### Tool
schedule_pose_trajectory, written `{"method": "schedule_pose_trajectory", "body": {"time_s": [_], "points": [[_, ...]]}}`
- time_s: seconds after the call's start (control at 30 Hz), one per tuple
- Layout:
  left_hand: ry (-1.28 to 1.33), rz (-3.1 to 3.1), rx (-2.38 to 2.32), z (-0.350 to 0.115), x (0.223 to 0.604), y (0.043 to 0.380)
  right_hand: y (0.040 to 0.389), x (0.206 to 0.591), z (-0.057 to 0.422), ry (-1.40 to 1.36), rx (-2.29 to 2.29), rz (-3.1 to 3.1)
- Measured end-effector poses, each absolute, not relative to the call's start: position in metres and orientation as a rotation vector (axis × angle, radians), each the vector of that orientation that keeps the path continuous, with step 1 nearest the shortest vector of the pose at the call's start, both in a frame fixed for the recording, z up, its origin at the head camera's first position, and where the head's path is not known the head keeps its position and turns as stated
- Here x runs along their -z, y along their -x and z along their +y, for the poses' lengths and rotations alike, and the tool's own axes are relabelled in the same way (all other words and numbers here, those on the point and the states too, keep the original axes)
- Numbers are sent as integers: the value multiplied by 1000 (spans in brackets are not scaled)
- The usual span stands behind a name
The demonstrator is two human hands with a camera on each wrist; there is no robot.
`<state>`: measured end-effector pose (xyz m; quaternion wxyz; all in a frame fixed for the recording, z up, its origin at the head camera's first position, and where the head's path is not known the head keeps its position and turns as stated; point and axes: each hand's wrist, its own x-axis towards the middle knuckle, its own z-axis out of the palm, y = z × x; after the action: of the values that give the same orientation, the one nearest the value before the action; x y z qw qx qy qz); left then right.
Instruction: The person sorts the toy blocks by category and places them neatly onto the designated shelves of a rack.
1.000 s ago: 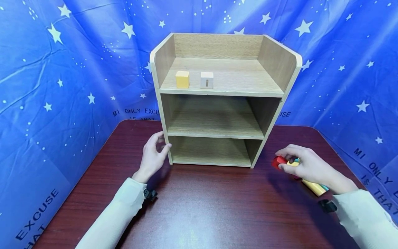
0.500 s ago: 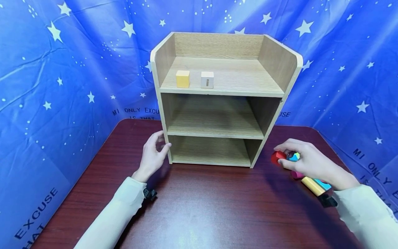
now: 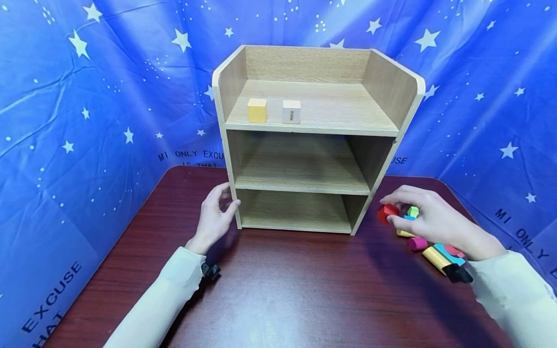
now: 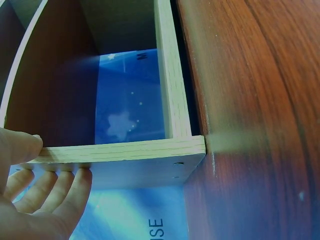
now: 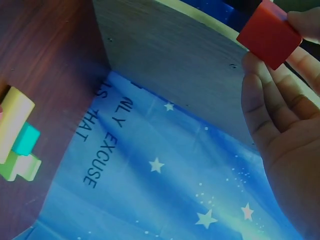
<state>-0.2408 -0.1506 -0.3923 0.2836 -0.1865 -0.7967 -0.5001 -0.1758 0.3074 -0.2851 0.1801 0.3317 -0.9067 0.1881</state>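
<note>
A light wooden shelf unit [image 3: 304, 189] stands on the table. My left hand [image 3: 213, 218] holds the front edge of its left side panel, the thumb on the front and the fingers along the outer face, as the left wrist view shows. To the right of the unit, above the table, my right hand [image 3: 435, 221] pinches a red block [image 3: 387, 213] between thumb and fingertips. In the right wrist view the red block [image 5: 270, 35] looks like a cube. A yellow cube [image 3: 257, 110] and a whitish cube [image 3: 291, 112] with a dark mark sit on the top board.
Beneath and beside my right hand lie several blocks: a magenta cylinder [image 3: 417, 243], a yellow piece [image 3: 435, 259], a blue piece [image 3: 450, 254] and a green piece [image 3: 413, 211]. A blue star-patterned cloth [image 3: 109, 96] hangs behind the dark red table [image 3: 278, 290].
My right hand has risen with the red block and shifted slightly away from me, uncovering more of the blocks beneath. The left hand stays on the panel.
</note>
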Motion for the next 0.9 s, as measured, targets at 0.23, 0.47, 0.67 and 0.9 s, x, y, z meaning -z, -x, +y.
{"method": "schedule_pose_trajectory", "body": {"time_s": [0.23,0.47,0.67,0.9], "points": [[518,-2117,1343,-150,392,242,177,271,300,-934,-512,-2536],[517,-2113,1353,-151,393,242,178,258,292,-991,-520,-2497],[518,-2100,1368,-150,393,243,180,248,285,-1022,-508,-2477],[516,-2105,1364,-144,378,230,183,234,273,-1062,-524,-2462]]}}
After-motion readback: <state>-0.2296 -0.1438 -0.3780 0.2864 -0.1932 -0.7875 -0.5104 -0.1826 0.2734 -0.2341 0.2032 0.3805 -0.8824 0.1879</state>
